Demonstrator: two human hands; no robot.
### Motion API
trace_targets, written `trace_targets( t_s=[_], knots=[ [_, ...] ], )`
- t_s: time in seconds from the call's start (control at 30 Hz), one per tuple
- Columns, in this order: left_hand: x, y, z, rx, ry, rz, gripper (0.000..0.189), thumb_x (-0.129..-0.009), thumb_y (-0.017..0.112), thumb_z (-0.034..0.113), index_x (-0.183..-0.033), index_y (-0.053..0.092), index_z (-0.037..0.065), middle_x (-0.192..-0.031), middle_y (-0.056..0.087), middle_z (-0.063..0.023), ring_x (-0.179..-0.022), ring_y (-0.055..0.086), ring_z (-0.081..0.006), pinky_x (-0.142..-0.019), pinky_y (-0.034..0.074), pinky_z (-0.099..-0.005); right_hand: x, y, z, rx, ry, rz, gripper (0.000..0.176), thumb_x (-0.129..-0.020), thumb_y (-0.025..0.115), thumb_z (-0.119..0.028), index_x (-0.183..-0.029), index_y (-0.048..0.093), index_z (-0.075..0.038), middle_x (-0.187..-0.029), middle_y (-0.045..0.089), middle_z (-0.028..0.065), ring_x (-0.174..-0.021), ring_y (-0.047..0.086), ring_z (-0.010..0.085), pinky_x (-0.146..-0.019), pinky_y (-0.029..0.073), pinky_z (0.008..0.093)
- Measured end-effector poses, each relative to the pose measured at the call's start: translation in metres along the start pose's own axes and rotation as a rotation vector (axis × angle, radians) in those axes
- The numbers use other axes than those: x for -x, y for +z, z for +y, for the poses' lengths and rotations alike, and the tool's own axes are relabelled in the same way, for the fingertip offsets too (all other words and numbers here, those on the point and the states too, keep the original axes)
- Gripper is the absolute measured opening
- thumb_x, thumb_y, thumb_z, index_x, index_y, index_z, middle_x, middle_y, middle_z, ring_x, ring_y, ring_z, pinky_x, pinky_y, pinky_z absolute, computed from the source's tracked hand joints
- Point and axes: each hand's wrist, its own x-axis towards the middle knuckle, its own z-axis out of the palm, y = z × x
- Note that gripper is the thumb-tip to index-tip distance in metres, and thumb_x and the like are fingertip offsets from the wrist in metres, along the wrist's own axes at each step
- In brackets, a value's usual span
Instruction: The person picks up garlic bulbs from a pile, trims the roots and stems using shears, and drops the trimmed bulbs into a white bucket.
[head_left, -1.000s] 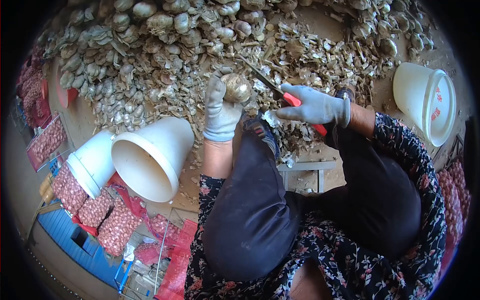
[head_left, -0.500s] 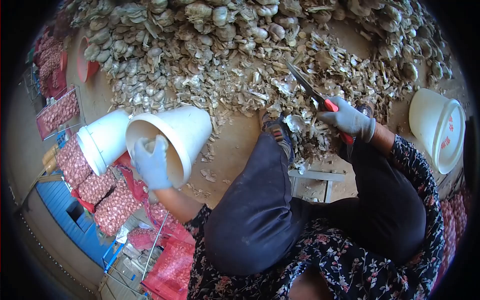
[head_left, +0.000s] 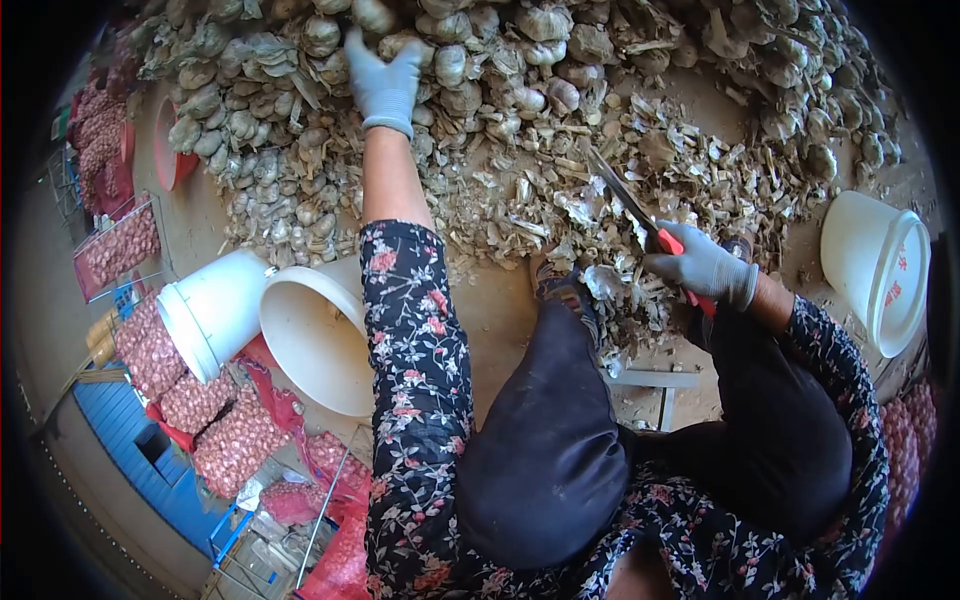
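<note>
My left hand (head_left: 384,85), in a pale work glove, reaches out over the heap of garlic bulbs (head_left: 455,65). Its fingers are spread, and a garlic bulb (head_left: 403,47) lies by the gap between them; the fingertips partly disappear among the bulbs. My right hand (head_left: 695,264), gloved in grey, is closed around the red handles of a pair of scissors (head_left: 632,205). The dark blades point up and left above loose garlic skins and cut stems (head_left: 600,285). A white bucket (head_left: 315,340) lies tipped on its side below my left arm, partly hidden by the sleeve.
Another white bucket (head_left: 210,308) lies beside the tipped one. To the right is a white bucket with red writing (head_left: 870,265). Several mesh sacks of garlic (head_left: 240,435) stand at the left, near a red basin (head_left: 172,145). A metal stool frame (head_left: 655,380) shows between my legs.
My left hand has come out of the tipped bucket and moved up and right onto the garlic heap. The scissors remain in my right hand, which has barely moved.
</note>
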Motion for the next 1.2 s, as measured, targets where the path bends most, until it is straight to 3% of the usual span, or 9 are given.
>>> trace_targets(
  t_s=[0.03, 0.17, 0.33, 0.4, 0.47, 0.57, 0.7, 1.03, 1.2],
  knots=[
    [-0.003, 0.008, -0.030, 0.211, -0.316, -0.041, 0.081, -0.067, 0.079, 0.025, -0.129, 0.037, -0.006, -0.119, 0.051, -0.0246, -0.108, 0.052, -0.0297, -0.096, 0.041, -0.0384, -0.003, 0.003, 0.001, -0.007, -0.035, 0.020, 0.035, -0.080, 0.060, -0.031, -0.091, 0.053, 0.000, -0.084, 0.060, 0.0234, -0.085, 0.060, 0.0380, -0.078, 0.045, 0.0438],
    [0.010, -0.002, -0.021, 0.415, -0.255, -0.078, 0.088, -0.064, 0.082, 0.027, -0.129, 0.036, -0.010, -0.120, 0.051, -0.0229, -0.105, 0.052, -0.0274, -0.093, 0.043, -0.0373, -0.006, 0.002, -0.009, 0.044, -0.158, 0.031, 0.035, -0.080, 0.061, -0.032, -0.091, 0.052, 0.000, -0.083, 0.060, 0.0240, -0.086, 0.060, 0.0394, -0.077, 0.045, 0.0447],
    [-0.001, -0.001, -0.014, 0.220, -0.388, -0.173, 0.076, -0.067, 0.080, 0.019, -0.125, 0.041, -0.010, -0.111, 0.057, -0.0181, -0.096, 0.057, -0.0237, -0.085, 0.048, -0.0349, -0.007, 0.000, -0.025, 0.277, -0.112, 0.092, 0.036, -0.081, 0.061, -0.029, -0.098, 0.047, 0.000, -0.085, 0.059, 0.0256, -0.087, 0.059, 0.0419, -0.075, 0.046, 0.0447],
    [-0.008, -0.007, -0.001, 0.398, -0.399, -0.359, 0.071, -0.068, 0.079, 0.012, -0.125, 0.042, -0.008, -0.119, 0.053, -0.0205, -0.101, 0.058, -0.0225, -0.088, 0.046, -0.0292, -0.007, -0.002, -0.028, 0.328, -0.138, 0.135, 0.035, -0.081, 0.060, -0.027, -0.099, 0.046, -0.001, -0.085, 0.059, 0.0250, -0.086, 0.059, 0.0417, -0.074, 0.046, 0.0448],
    [0.029, -0.017, 0.019, 0.699, -0.291, -0.249, 0.066, -0.069, 0.076, 0.009, -0.122, 0.040, -0.006, -0.110, 0.056, -0.0158, -0.096, 0.060, -0.0219, -0.087, 0.051, -0.0303, -0.013, -0.008, -0.028, 0.374, -0.175, 0.190, 0.034, -0.082, 0.060, -0.026, -0.101, 0.046, -0.001, -0.085, 0.059, 0.0245, -0.085, 0.059, 0.0415, -0.074, 0.047, 0.0450],
    [0.085, -0.020, 0.050, 0.869, -0.250, -0.340, 0.066, -0.068, 0.075, 0.008, -0.122, 0.039, -0.003, -0.108, 0.056, -0.0122, -0.097, 0.060, -0.0194, -0.084, 0.053, -0.0303, -0.017, -0.011, -0.030, 0.527, -0.397, 0.627, 0.032, -0.082, 0.059, -0.023, -0.103, 0.045, -0.003, -0.089, 0.057, 0.0212, -0.085, 0.059, 0.0384, -0.075, 0.048, 0.0443],
    [0.138, -0.017, 0.089, 1.067, -0.306, -0.275, 0.063, -0.072, 0.072, 0.003, -0.125, 0.038, -0.002, -0.108, 0.054, -0.0091, -0.094, 0.057, -0.0134, -0.083, 0.052, -0.0285, -0.019, -0.015, -0.061, 0.675, -0.421, 0.716, 0.035, -0.083, 0.060, -0.027, -0.105, 0.045, -0.004, -0.090, 0.057, 0.0186, -0.087, 0.059, 0.0348, -0.076, 0.046, 0.0440],
    [0.153, -0.026, 0.109, 0.368, -0.061, -0.297, 0.060, -0.067, 0.076, 0.003, -0.118, 0.045, -0.001, -0.107, 0.055, -0.0079, -0.093, 0.055, -0.0125, -0.084, 0.047, -0.0258, -0.016, -0.011, -0.062, 0.872, -0.409, 0.617, 0.038, -0.086, 0.056, -0.033, -0.102, 0.049, 0.000, -0.082, 0.061, 0.0193, -0.077, 0.063, 0.0344, -0.068, 0.048, 0.0473],
    [0.162, -0.014, 0.109, 0.551, -0.340, -0.377, 0.058, -0.069, 0.074, 0.003, -0.118, 0.044, -0.002, -0.106, 0.056, -0.0105, -0.094, 0.057, -0.0148, -0.080, 0.050, -0.0269, -0.027, -0.010, -0.044, 0.653, -0.254, 0.471, 0.031, -0.088, 0.054, -0.030, -0.095, 0.049, -0.001, -0.078, 0.062, 0.0229, -0.078, 0.064, 0.0351, -0.071, 0.049, 0.0459]
  ],
)
